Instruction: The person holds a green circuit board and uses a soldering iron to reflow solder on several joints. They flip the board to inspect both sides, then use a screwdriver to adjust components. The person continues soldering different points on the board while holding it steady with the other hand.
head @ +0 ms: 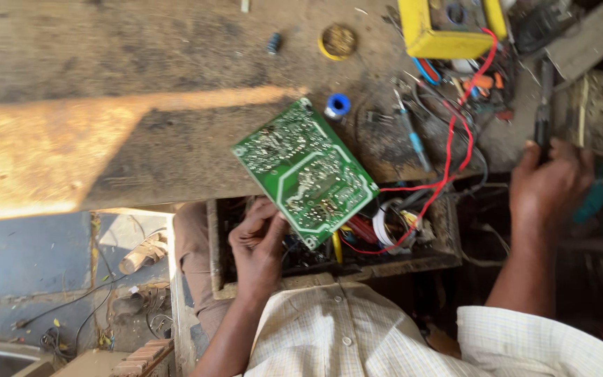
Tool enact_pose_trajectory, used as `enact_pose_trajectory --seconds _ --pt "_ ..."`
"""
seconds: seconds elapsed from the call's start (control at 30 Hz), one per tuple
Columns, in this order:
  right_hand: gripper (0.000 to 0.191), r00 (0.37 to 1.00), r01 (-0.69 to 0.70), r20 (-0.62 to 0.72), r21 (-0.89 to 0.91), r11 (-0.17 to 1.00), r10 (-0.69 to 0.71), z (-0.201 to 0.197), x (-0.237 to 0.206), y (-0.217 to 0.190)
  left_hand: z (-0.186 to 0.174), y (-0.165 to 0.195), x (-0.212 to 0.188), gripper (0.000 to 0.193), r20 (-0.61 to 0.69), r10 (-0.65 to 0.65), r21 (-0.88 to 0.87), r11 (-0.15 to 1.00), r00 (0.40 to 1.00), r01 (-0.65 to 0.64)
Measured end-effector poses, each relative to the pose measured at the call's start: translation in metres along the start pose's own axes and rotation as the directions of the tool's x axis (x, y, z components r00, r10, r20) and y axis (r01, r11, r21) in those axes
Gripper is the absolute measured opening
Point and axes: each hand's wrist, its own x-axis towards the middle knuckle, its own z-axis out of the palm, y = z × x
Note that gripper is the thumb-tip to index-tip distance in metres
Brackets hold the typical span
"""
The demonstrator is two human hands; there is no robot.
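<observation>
Pinching one green circuit board [306,171] in closed left-hand [258,244] fingers, the right hand [549,183] wraps one dark tool [543,108] over the tabletop [141,91].

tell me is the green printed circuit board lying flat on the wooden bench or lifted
Lifted and tilted: the green printed circuit board is held at its lower edge by the left hand, solder side facing the camera, overhanging the wooden bench edge.

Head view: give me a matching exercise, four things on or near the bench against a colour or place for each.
Things:
1. circuit board
2. solder spool
3. meter
4. right hand

Descriptions:
a. yellow case, top of the bench
b. green, tilted, steadied by the left hand
c. gripping a dark tool at the right edge
d. blue, just above the board

Pairs: 1-b, 2-d, 3-a, 4-c
</observation>
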Motion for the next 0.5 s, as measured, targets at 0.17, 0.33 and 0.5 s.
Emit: enact_pose_trajectory --seconds 0.17,0.33,0.5 --pt "0.019 0.999 -0.026 -0.040 -0.073 0.997 0.023 0.008 0.014 0.000 0.002 0.006 0.004 0.013 0.016 -0.004 0.025 1.000 1.000 0.003" --pt "0.011 0.996 -0.036 -0.078 -0.043 0.998 0.033 0.002 0.001 0.033 0.003 0.008 0.007 0.016 0.017 -0.024 -0.012 1.000 1.000 0.024" --pt "0.027 0.912 -0.402 0.121 0.461 0.791 0.392 0.003 -0.018 0.106 0.001 0.008 0.008 0.016 0.016 -0.042 0.010 0.999 0.999 0.042"
